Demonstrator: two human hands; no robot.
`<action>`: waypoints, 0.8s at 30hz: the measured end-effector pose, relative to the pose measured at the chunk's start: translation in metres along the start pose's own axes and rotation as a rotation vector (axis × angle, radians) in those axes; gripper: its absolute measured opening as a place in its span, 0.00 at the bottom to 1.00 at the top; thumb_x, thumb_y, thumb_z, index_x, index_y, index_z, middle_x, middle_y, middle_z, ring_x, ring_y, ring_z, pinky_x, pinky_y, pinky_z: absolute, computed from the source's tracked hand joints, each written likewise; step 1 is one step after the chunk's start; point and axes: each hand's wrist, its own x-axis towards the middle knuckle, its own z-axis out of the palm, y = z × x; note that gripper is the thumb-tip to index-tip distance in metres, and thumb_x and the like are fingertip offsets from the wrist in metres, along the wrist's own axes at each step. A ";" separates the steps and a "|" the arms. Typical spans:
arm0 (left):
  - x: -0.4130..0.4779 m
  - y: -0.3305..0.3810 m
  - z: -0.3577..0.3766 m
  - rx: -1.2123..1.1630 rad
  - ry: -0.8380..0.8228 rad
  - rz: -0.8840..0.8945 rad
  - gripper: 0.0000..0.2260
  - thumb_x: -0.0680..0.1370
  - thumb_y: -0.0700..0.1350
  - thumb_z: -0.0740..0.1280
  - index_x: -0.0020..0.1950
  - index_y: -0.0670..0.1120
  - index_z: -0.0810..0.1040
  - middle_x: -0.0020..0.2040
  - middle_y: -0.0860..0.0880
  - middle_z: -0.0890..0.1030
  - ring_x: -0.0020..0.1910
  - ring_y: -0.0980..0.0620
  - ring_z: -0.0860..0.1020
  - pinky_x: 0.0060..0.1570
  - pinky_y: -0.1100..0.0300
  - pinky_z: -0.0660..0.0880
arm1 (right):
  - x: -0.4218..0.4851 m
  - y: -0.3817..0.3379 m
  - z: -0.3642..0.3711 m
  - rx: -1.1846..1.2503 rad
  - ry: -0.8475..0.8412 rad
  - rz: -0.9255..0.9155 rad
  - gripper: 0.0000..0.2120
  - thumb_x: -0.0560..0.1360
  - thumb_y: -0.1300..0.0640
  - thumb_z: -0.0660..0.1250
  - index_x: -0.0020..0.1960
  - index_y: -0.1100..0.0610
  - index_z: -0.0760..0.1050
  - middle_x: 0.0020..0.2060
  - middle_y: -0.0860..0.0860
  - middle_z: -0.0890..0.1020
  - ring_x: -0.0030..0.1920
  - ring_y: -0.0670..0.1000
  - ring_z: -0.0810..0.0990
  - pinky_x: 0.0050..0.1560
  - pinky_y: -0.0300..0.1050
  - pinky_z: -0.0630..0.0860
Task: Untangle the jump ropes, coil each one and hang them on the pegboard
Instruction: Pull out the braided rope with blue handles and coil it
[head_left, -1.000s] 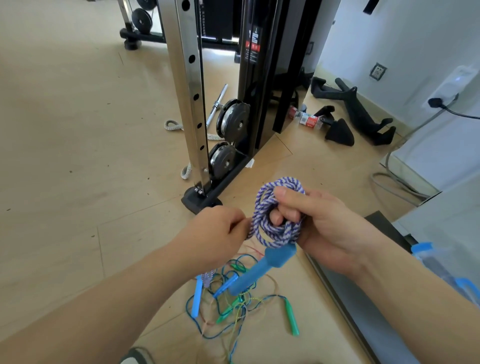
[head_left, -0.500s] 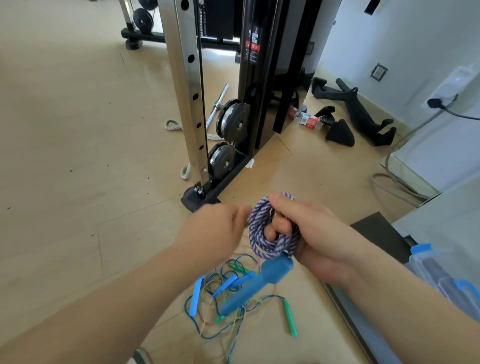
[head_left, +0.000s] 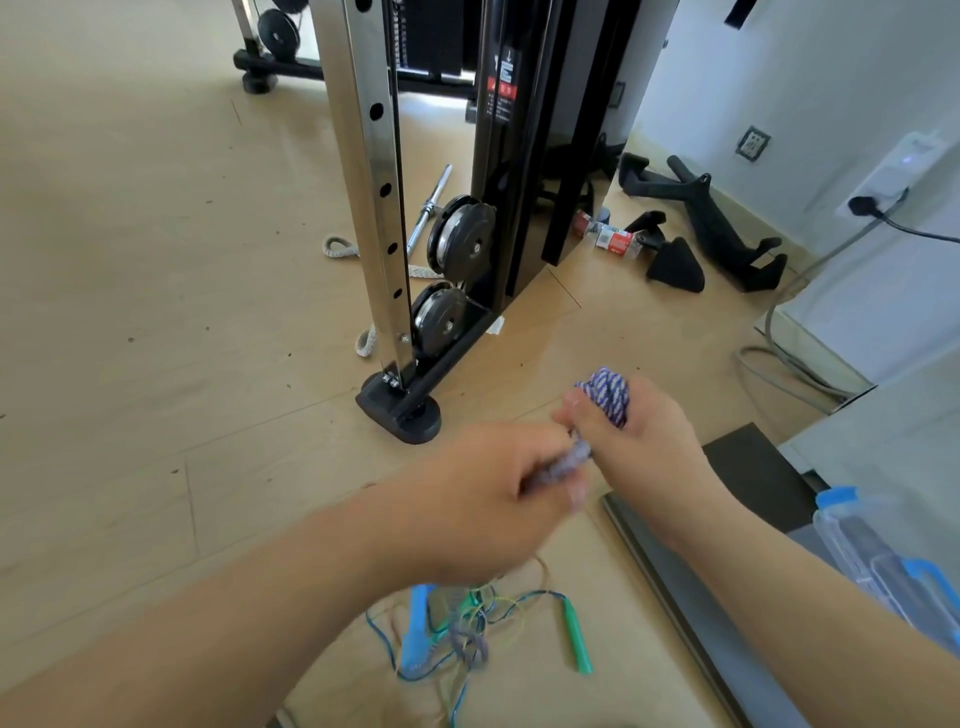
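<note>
Your right hand has its grip closed around the coiled purple-and-white jump rope, whose top shows above your fingers. Your left hand, just beside it and touching, pinches a blurred strand of the same rope running out of the right grip. Below both grips, on the wooden floor, lies a tangle of thin ropes with a blue handle and a green handle. Beyond your hands stands the gym machine base.
</note>
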 end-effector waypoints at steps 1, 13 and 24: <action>0.002 -0.002 -0.007 -0.069 0.119 0.026 0.10 0.83 0.47 0.64 0.43 0.47 0.76 0.31 0.53 0.70 0.28 0.59 0.67 0.30 0.64 0.66 | -0.004 -0.004 0.001 0.051 -0.089 -0.013 0.14 0.81 0.48 0.68 0.41 0.56 0.76 0.31 0.45 0.81 0.32 0.46 0.77 0.37 0.44 0.72; 0.008 -0.047 -0.032 -0.006 0.279 -0.335 0.18 0.84 0.59 0.59 0.41 0.51 0.78 0.33 0.49 0.76 0.31 0.50 0.73 0.36 0.58 0.73 | -0.019 -0.023 0.005 0.647 -0.703 0.040 0.12 0.76 0.55 0.70 0.35 0.57 0.77 0.38 0.60 0.74 0.42 0.56 0.73 0.45 0.44 0.74; 0.000 -0.035 0.017 0.377 -0.237 -0.398 0.15 0.86 0.56 0.51 0.48 0.49 0.70 0.39 0.51 0.74 0.37 0.49 0.75 0.43 0.55 0.74 | -0.004 -0.019 0.001 0.839 -0.301 0.244 0.16 0.83 0.54 0.63 0.62 0.63 0.81 0.56 0.53 0.87 0.62 0.51 0.84 0.61 0.45 0.80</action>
